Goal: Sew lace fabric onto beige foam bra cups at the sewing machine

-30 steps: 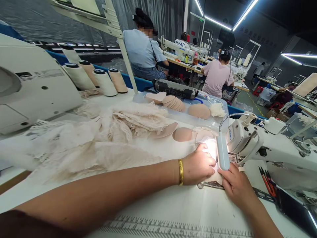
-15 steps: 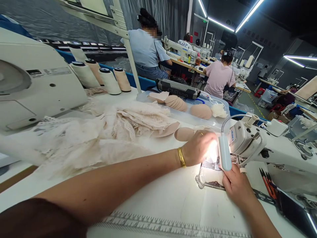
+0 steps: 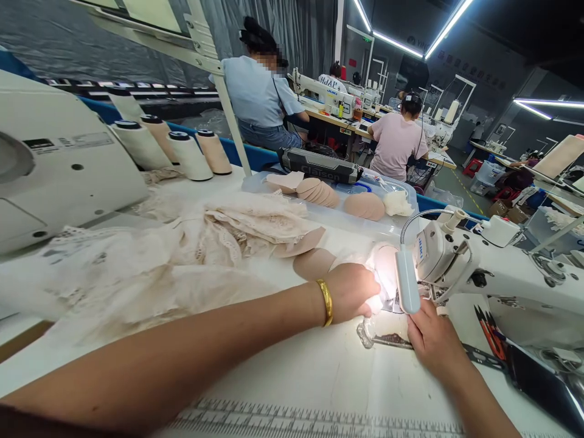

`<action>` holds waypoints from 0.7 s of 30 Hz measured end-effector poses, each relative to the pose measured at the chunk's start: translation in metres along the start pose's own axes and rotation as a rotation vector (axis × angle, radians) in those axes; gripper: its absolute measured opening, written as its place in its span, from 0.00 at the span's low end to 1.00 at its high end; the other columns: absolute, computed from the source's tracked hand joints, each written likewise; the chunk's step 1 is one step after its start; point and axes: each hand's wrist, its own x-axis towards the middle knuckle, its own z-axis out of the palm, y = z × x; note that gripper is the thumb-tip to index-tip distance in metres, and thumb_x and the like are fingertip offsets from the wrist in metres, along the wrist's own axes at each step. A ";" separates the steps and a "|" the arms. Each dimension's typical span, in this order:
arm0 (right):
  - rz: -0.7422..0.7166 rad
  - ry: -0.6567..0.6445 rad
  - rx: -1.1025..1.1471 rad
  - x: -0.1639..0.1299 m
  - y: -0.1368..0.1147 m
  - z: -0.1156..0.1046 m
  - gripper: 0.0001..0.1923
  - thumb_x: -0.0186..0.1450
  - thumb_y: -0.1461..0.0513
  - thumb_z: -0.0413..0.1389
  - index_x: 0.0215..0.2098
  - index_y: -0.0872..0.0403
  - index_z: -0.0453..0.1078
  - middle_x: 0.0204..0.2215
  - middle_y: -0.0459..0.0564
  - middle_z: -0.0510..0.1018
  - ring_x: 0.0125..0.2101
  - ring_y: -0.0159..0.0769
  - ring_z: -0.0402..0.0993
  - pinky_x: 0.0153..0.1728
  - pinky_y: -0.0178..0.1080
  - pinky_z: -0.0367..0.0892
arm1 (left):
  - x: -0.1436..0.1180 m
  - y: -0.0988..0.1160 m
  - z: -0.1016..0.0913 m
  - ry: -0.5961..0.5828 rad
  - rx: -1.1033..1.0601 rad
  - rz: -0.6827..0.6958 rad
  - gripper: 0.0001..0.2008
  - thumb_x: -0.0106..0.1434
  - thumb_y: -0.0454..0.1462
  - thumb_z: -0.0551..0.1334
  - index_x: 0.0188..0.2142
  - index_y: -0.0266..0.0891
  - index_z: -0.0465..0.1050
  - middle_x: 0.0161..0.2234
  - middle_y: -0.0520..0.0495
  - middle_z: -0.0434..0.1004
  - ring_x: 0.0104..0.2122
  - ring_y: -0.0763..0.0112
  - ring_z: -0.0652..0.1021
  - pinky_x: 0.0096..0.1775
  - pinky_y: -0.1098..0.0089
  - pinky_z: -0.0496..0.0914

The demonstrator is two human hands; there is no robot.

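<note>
My left hand point(image 3: 351, 293), with a gold bracelet at the wrist, is closed on pale fabric point(image 3: 375, 302) just left of the sewing machine's needle area. The fabric runs up under the bright lamp, where glare washes out its detail. By the machine bed, my right hand point(image 3: 432, 333) has its fingers bent inward; the lamp head point(image 3: 407, 281) covers their tips, and whatever they hold is hidden. The white sewing machine point(image 3: 451, 252) stands just beyond that hand. A beige oval pad point(image 3: 314, 264) lies beyond my left wrist.
Cream lace fabric point(image 3: 182, 249) is heaped on the left of the table. A clear plastic tray point(image 3: 337, 216) holds beige pads. Thread cones point(image 3: 190, 155) stand at the back left. Orange-handled scissors point(image 3: 495, 340) and a dark phone-like device point(image 3: 538, 377) lie right. Two people sit ahead.
My left hand has moved left and slightly down, away from the needle area, and pale fabric now shows at its fingers. The near oval pad has shifted left. My right hand stays nearly in place.
</note>
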 end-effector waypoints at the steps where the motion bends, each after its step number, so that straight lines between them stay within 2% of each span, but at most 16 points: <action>1: 0.001 -0.004 -0.002 0.000 0.000 0.000 0.13 0.71 0.66 0.45 0.46 0.51 0.69 0.44 0.54 0.78 0.37 0.41 0.75 0.30 0.38 0.64 | 0.000 0.003 0.005 0.032 -0.004 0.079 0.11 0.60 0.44 0.70 0.33 0.39 0.78 0.33 0.46 0.77 0.35 0.60 0.77 0.37 0.63 0.70; 3: 0.005 -0.011 -0.013 -0.001 0.001 0.001 0.13 0.71 0.66 0.45 0.45 0.51 0.69 0.43 0.53 0.78 0.35 0.40 0.74 0.30 0.38 0.63 | 0.002 0.007 0.014 0.093 -0.017 0.200 0.05 0.63 0.39 0.68 0.35 0.41 0.78 0.38 0.47 0.77 0.38 0.62 0.76 0.40 0.64 0.70; 5: 0.009 -0.016 -0.025 -0.001 0.001 0.001 0.13 0.71 0.66 0.45 0.46 0.50 0.70 0.42 0.53 0.78 0.33 0.40 0.73 0.28 0.38 0.62 | 0.004 0.010 0.022 0.137 -0.019 0.234 0.03 0.66 0.36 0.64 0.37 0.41 0.78 0.39 0.47 0.77 0.40 0.62 0.75 0.42 0.65 0.70; 11: 0.013 -0.019 -0.054 -0.001 0.000 0.001 0.14 0.71 0.66 0.44 0.44 0.50 0.71 0.38 0.51 0.76 0.31 0.39 0.71 0.27 0.37 0.60 | 0.010 0.020 0.032 0.257 -0.051 0.206 0.11 0.70 0.35 0.56 0.33 0.39 0.75 0.36 0.44 0.74 0.42 0.61 0.74 0.49 0.63 0.71; 16: 0.007 -0.011 -0.024 -0.002 0.000 -0.001 0.14 0.71 0.66 0.44 0.45 0.50 0.70 0.41 0.53 0.77 0.37 0.41 0.73 0.28 0.36 0.61 | 0.016 0.026 0.040 0.292 -0.058 0.135 0.13 0.72 0.36 0.54 0.33 0.37 0.74 0.35 0.42 0.74 0.42 0.60 0.74 0.50 0.60 0.72; 21: 0.006 0.003 -0.031 -0.001 0.001 0.000 0.14 0.72 0.66 0.44 0.44 0.50 0.71 0.36 0.51 0.76 0.30 0.39 0.70 0.26 0.37 0.59 | 0.022 0.028 0.043 0.297 -0.044 0.090 0.13 0.72 0.35 0.53 0.33 0.38 0.74 0.36 0.43 0.74 0.41 0.61 0.73 0.50 0.59 0.71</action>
